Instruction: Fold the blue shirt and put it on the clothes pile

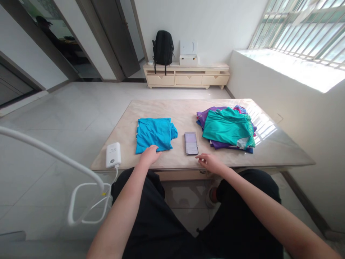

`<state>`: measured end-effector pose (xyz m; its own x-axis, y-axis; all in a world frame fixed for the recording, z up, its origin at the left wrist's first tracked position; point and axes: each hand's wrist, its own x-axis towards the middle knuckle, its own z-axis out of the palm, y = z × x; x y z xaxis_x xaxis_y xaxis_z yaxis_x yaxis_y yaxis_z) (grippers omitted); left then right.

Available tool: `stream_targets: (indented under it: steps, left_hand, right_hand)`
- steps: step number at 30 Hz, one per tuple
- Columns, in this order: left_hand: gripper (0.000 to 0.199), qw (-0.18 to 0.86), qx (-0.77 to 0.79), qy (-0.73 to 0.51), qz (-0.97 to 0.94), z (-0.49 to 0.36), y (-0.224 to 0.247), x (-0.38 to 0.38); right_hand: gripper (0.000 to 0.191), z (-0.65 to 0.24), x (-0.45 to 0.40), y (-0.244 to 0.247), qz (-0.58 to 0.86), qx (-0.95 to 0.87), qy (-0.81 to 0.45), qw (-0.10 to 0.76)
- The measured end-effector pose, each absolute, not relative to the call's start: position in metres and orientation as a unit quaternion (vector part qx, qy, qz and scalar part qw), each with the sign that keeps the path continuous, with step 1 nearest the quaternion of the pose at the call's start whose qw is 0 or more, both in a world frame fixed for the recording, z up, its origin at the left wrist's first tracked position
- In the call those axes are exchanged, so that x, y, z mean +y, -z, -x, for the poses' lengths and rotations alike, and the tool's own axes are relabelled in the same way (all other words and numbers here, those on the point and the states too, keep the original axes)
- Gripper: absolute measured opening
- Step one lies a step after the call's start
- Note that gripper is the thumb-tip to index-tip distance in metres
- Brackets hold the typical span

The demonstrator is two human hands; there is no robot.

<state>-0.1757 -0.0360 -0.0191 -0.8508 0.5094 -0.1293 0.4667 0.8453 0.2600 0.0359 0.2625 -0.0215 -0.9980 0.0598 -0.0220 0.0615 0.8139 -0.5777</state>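
Observation:
A folded bright blue garment [153, 133] lies on the left half of the table, its right end bunched up. On its front edge rests my left hand [150, 155], fingers against the cloth without visibly gripping it. My right hand [210, 162] hovers by the table's front edge, open, fingers slightly bent and apart, with nothing in it. Just beyond those fingertips is a phone [191, 144], lying face up with its screen lit and partly blurred. To the right sits a pile of clothes, a green garment [228, 126] on top and a purple garment [207, 116] showing beneath.
A white power bank [113, 154] with a cable lies at the left edge of the table [185, 111]. A white curved tube [54, 151] rises beside it. Behind stands a low cabinet [188, 80] bearing a black backpack [163, 48] and a white box [188, 59].

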Motion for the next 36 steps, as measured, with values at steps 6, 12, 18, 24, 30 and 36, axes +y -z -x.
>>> stream_targets:
  steps: [6,12,18,24,30,36]
  left_hand:
    - [0.032,0.078,0.966,-0.095,-0.229,0.179,0.015,-0.032]
    - [0.033,0.071,0.972,-0.074,-0.212,0.184,0.009,-0.027]
    - [0.037,0.080,0.972,-0.060,-0.214,0.175,0.002,-0.018]
    - [0.040,0.083,0.971,-0.056,-0.217,0.171,0.000,-0.015]
    - [0.041,0.090,0.970,-0.060,-0.218,0.170,-0.001,-0.017]
    - [0.041,0.095,0.969,-0.061,-0.221,0.170,-0.003,-0.016]
  right_hand:
    - [0.031,-0.005,0.276,0.027,-0.088,0.944,0.311,-0.067]
    - [0.051,-0.003,0.268,0.047,-0.137,0.932,0.326,-0.074]
    - [0.074,-0.002,0.255,0.051,-0.164,0.942,0.283,-0.079]
    - [0.086,0.003,0.248,0.051,-0.204,0.950,0.230,-0.052]
    - [0.085,0.004,0.247,0.046,-0.209,0.950,0.230,-0.045]
    - [0.069,0.007,0.253,0.043,-0.231,0.930,0.282,-0.054]
